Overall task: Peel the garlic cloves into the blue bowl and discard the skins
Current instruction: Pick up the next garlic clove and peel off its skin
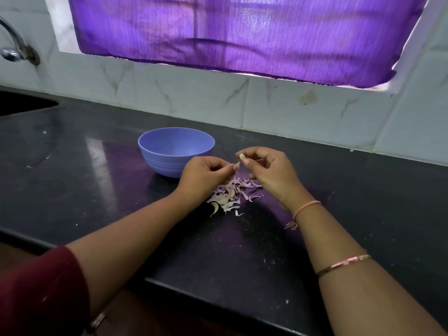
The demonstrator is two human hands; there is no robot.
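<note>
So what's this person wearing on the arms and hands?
The left hand and right hand are bare, no gloves. Left arm: dark red sleeve above the elbow. Right arm: thin orange band at the wrist, gold bangle higher up.

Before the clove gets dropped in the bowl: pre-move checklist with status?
1. Grip: right hand pinches the garlic clove: ok.
2. Clove fully peeled: left hand pinches a skin strip at the clove's lower end; attached or free: cannot tell.
3. Blue bowl upright, mouth uncovered, just beyond the left hand: ok.
4. Bowl contents: bottom hidden behind the near wall: cannot tell.
5. Skins discarded: skin pile lies on the countertop under the hands: not ok.
</note>
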